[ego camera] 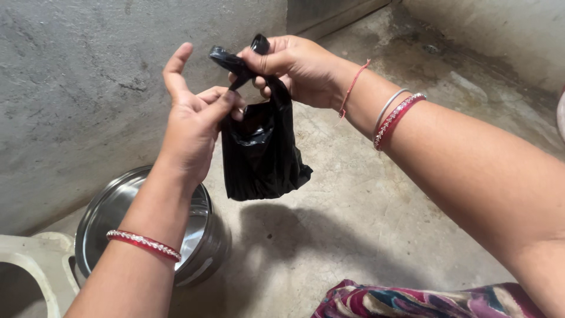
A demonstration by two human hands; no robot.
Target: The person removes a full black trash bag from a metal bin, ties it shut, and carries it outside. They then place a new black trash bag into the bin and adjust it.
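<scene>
The small black plastic bag (261, 150) hangs in mid-air above the concrete floor (365, 218), its twisted neck pinched by the right hand (294, 68); the left hand (194, 121) clamps thumb and fingers just below, apparently working the knot, beside a steel pot (203, 241)
</scene>
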